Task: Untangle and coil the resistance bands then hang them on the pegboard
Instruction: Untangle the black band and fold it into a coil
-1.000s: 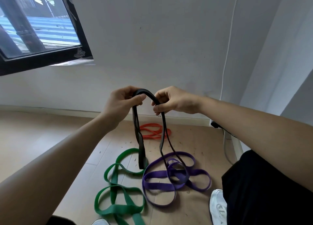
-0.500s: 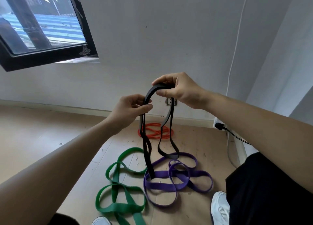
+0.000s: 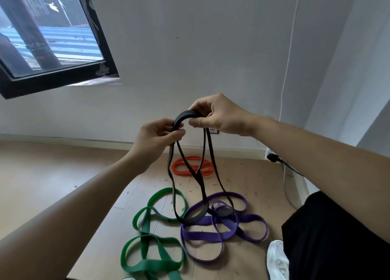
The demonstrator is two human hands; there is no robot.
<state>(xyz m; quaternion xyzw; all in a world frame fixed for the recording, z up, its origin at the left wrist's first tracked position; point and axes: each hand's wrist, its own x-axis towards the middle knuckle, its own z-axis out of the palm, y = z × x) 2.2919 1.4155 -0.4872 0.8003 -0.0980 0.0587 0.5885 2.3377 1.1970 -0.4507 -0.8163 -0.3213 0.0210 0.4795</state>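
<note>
while raised, both hands pinch the black band.

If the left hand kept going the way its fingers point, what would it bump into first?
Probably the right hand. The left hand points right and slightly up along the black band both hold; depth is hard to judge.

Smooth, matt black rubbery band; flat green and purple rubbery bands look equally matt on pale, wood-look plank floor, possibly laminate.
</note>
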